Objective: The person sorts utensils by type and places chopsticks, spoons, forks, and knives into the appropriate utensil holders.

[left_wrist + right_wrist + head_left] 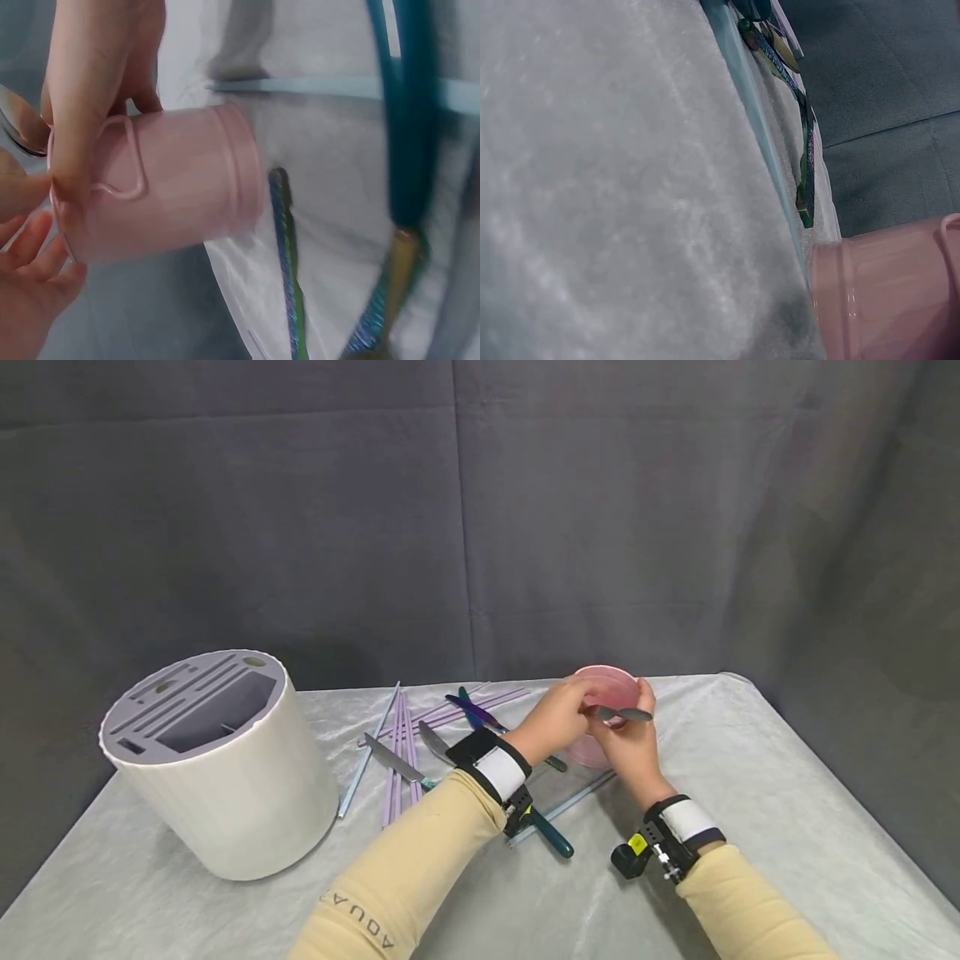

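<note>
A pink cup (615, 687) with a side handle is at the far right of the laid-out items. My right hand (632, 747) grips it near the rim. My left hand (558, 714) is at the cup's mouth, its curved fingers at the rim in the left wrist view; whether they pinch anything is hidden. Grey spoon bowls (636, 715) show above the cup between my hands, their handles out of sight. One shiny spoon bowl (22, 124) also appears beside my right hand in the left wrist view. The cup's lower wall (877, 292) shows in the right wrist view.
A white drum-shaped holder (247, 810) with a slotted grey top stands at the left. Purple sticks (403, 752), pale blue sticks (363, 772), a knife (393, 760) and more cutlery lie across the middle. A teal handle (553, 835) lies below my left wrist.
</note>
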`<action>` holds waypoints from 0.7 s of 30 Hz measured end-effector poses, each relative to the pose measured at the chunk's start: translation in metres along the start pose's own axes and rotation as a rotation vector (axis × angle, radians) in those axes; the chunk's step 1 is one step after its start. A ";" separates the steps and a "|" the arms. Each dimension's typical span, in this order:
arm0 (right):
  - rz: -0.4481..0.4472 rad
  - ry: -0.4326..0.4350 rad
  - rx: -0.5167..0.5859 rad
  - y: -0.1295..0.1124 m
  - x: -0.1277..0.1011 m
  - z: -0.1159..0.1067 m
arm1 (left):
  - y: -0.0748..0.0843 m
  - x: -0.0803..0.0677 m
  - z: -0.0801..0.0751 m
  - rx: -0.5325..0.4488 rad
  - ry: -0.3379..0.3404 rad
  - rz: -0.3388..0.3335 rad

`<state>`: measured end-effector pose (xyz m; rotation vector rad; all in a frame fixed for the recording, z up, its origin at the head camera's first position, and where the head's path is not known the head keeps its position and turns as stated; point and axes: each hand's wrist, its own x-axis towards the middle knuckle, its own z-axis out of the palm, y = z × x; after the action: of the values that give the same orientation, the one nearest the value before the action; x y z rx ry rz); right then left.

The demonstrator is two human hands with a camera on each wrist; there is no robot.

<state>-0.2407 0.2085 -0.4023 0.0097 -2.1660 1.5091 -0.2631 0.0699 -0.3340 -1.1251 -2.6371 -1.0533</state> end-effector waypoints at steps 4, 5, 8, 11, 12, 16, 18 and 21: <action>0.000 0.013 0.036 0.000 0.002 0.000 | -0.004 -0.009 -0.005 0.019 0.045 -0.034; 0.002 0.014 0.042 0.000 0.003 -0.001 | -0.007 -0.011 -0.008 0.016 0.053 -0.047; 0.007 0.013 0.058 -0.001 0.005 -0.001 | -0.019 -0.021 -0.015 -0.007 0.085 -0.114; 0.016 0.011 0.061 -0.002 0.005 -0.002 | -0.034 -0.032 -0.022 -0.021 0.147 -0.206; 0.020 0.010 0.061 -0.002 0.005 -0.003 | -0.039 -0.036 -0.024 -0.021 0.167 -0.244; 0.040 -0.002 0.055 -0.015 0.001 -0.005 | -0.052 -0.055 -0.029 -0.036 0.195 -0.393; 0.049 -0.008 0.058 -0.025 -0.002 -0.006 | -0.057 -0.064 -0.031 -0.037 0.180 -0.439; 0.053 -0.010 0.063 -0.033 -0.004 -0.006 | -0.062 -0.073 -0.032 -0.048 0.164 -0.454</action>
<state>-0.2253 0.2003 -0.3731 -0.0182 -2.1415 1.6098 -0.2572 -0.0250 -0.3687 -0.4219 -2.8066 -1.2198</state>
